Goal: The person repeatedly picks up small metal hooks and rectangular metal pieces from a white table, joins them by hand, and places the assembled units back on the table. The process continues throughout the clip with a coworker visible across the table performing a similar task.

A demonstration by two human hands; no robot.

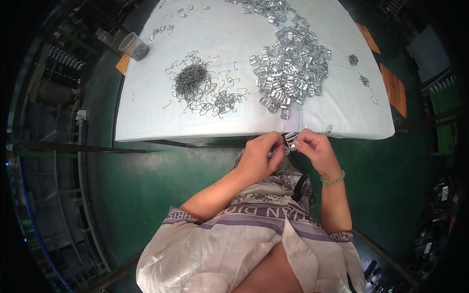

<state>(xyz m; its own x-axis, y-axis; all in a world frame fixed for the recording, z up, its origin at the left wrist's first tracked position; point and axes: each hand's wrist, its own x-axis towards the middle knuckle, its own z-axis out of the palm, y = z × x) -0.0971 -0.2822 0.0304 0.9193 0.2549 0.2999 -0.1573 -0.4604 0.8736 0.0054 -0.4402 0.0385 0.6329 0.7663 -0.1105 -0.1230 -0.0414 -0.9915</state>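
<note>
Just past the table's near edge, both hands meet over my lap around a small shiny metal buckle-like clip (290, 141) with slots. My left hand (264, 152) is closed, its fingertips pinching at the clip's left side; whether a wire hook is also in them is hidden. My right hand (315, 148) pinches the clip's right side between thumb and fingers. Beyond them on the table lies a large heap of similar metal clips (292, 68). Left of that heap sits a tangled pile of thin bent wire hooks (191, 79), with looser hooks (225, 101) spread beside it.
A white cloth covers the table (151, 117). At its left edge a clear plastic cup (134, 47) stands tilted, with small metal parts inside. Small wire clusters (353, 59) lie on the right side. Metal racks (58, 185) stand at the left over a green floor (141, 195).
</note>
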